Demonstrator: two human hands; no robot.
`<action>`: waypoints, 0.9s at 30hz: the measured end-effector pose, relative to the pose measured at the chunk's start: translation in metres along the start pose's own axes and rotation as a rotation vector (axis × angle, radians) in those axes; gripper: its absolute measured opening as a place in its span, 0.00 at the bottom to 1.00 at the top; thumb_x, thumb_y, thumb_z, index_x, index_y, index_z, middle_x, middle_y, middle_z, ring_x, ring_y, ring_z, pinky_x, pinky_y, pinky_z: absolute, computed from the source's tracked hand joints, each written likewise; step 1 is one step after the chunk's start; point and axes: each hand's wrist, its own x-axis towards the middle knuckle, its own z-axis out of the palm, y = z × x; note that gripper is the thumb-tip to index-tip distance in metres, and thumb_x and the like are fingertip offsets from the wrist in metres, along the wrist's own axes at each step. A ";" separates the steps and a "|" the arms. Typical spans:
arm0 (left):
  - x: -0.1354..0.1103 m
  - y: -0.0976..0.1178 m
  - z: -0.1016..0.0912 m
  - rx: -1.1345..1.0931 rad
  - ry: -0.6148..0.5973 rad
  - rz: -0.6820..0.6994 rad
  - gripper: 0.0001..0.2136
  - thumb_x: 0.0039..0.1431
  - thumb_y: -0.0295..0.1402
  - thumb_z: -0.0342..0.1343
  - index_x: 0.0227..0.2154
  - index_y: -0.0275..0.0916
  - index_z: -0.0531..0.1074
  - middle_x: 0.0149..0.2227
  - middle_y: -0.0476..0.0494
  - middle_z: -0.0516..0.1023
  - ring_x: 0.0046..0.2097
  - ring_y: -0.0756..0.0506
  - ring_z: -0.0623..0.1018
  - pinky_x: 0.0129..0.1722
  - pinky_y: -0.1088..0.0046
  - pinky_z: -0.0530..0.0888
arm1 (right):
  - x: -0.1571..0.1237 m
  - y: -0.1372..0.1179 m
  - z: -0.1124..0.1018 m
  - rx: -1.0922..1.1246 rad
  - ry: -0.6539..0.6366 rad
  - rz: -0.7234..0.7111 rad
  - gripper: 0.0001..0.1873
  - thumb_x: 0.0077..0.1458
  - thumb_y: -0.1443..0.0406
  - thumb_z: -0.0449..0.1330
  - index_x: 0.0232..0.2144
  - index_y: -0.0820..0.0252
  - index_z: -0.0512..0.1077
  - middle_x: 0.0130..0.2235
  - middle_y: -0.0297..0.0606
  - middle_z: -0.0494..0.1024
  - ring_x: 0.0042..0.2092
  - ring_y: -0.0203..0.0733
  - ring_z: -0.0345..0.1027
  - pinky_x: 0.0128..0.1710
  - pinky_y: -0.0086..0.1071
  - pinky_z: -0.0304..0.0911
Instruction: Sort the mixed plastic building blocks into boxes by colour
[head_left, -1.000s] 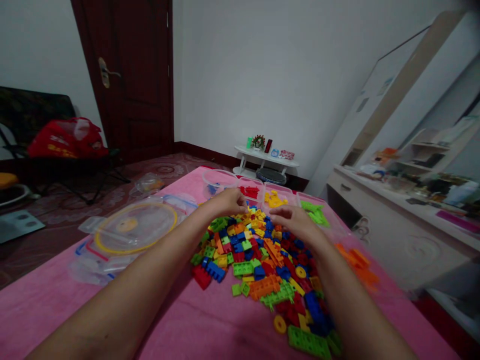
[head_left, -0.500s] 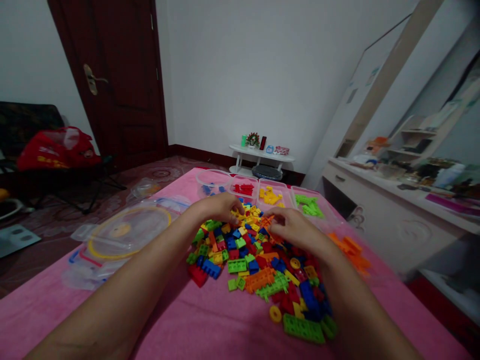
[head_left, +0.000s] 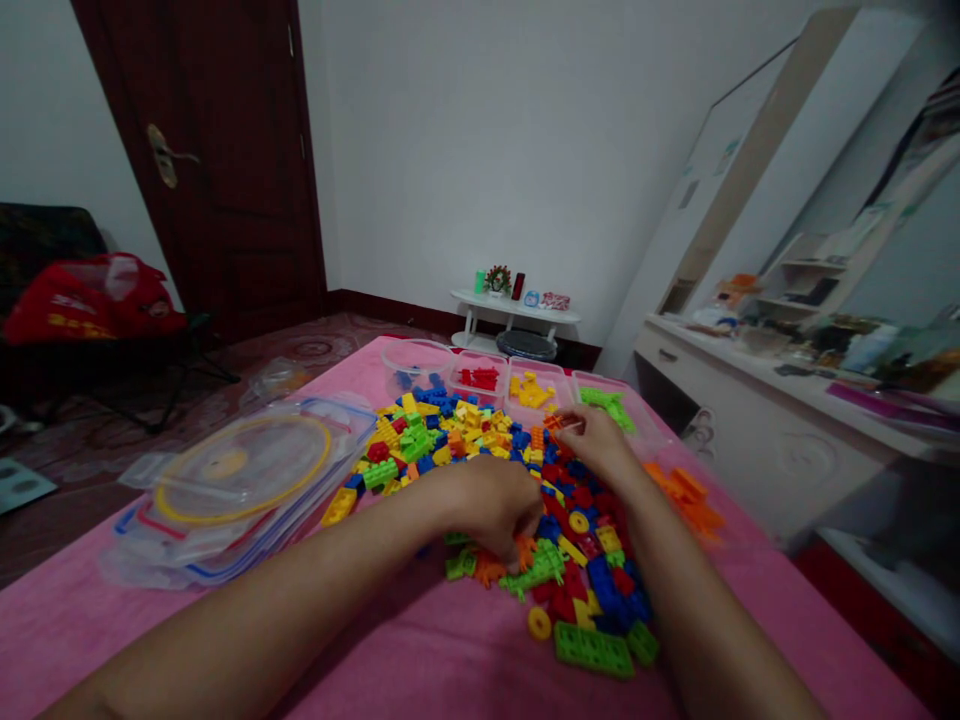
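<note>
A heap of coloured toy building blocks (head_left: pixel 469 425) is spread over the pink cloth. My left hand (head_left: pixel 499 500) reaches down at its near side, fingers closed around an orange building block (head_left: pixel 491 570) that shows on both sides of the fingertips. Close by lies a long bumpy green block (head_left: pixel 541 566). Farther back and to the right, my right hand (head_left: pixel 596 437) pinches another orange building block (head_left: pixel 553 421) between thumb and fingers, just above the heap. The palm sides of both hands are hidden.
Clear tubs at the far edge hold blue, red (head_left: pixel 478 378), yellow (head_left: pixel 530 390) and green pieces (head_left: pixel 606 403). Orange pieces (head_left: pixel 684 497) sit in a clear container at the right. Stacked clear lids (head_left: pixel 244 470) lie at the left. A drawer cabinet (head_left: pixel 720 400) stands beyond the cloth's right side.
My left hand has come nearer and to the right, from the back of the heap onto the orange block. My right hand has shifted slightly right with an orange block in its fingers.
</note>
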 end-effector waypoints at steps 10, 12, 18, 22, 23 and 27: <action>0.007 -0.062 -0.012 -1.371 0.503 -0.129 0.12 0.45 0.36 0.64 0.30 0.36 0.71 0.29 0.48 0.76 0.31 0.51 0.75 0.32 0.76 0.72 | -0.005 -0.001 0.031 -0.168 -0.311 -0.098 0.26 0.49 0.68 0.53 0.53 0.56 0.67 0.53 0.40 0.71 0.53 0.46 0.64 0.52 0.36 0.57; 0.012 -0.069 -0.009 -1.696 0.615 -0.192 0.08 0.47 0.30 0.61 0.30 0.36 0.69 0.29 0.47 0.76 0.31 0.51 0.76 0.33 0.75 0.74 | -0.005 0.001 0.032 -0.167 -0.292 -0.104 0.27 0.48 0.68 0.53 0.53 0.61 0.67 0.54 0.43 0.70 0.54 0.46 0.63 0.53 0.35 0.56; 0.014 -0.077 -0.009 -2.195 0.631 -0.207 0.06 0.55 0.29 0.48 0.35 0.34 0.66 0.32 0.38 0.75 0.33 0.46 0.79 0.29 0.72 0.76 | -0.002 0.005 0.033 -0.181 -0.264 -0.050 0.31 0.45 0.70 0.53 0.55 0.66 0.65 0.57 0.47 0.66 0.57 0.47 0.59 0.56 0.35 0.53; 0.013 -0.076 -0.009 -2.197 0.647 -0.237 0.06 0.55 0.30 0.48 0.35 0.34 0.64 0.34 0.37 0.75 0.31 0.46 0.79 0.26 0.74 0.76 | -0.003 0.004 0.030 -0.223 -0.346 -0.050 0.34 0.45 0.70 0.52 0.57 0.60 0.62 0.59 0.44 0.63 0.58 0.48 0.58 0.56 0.38 0.52; 0.014 -0.076 -0.009 -2.187 0.641 -0.261 0.05 0.56 0.29 0.48 0.34 0.34 0.64 0.33 0.37 0.75 0.31 0.46 0.79 0.26 0.74 0.76 | -0.003 0.004 0.030 -0.235 -0.366 -0.062 0.34 0.45 0.71 0.53 0.57 0.59 0.62 0.59 0.44 0.64 0.58 0.48 0.58 0.56 0.38 0.52; 0.017 -0.075 -0.006 -2.148 0.626 -0.315 0.04 0.57 0.27 0.46 0.33 0.33 0.65 0.31 0.39 0.75 0.31 0.47 0.79 0.25 0.75 0.77 | 0.000 0.011 0.030 -0.275 -0.351 -0.095 0.35 0.42 0.72 0.55 0.56 0.62 0.64 0.57 0.45 0.66 0.56 0.47 0.60 0.54 0.34 0.54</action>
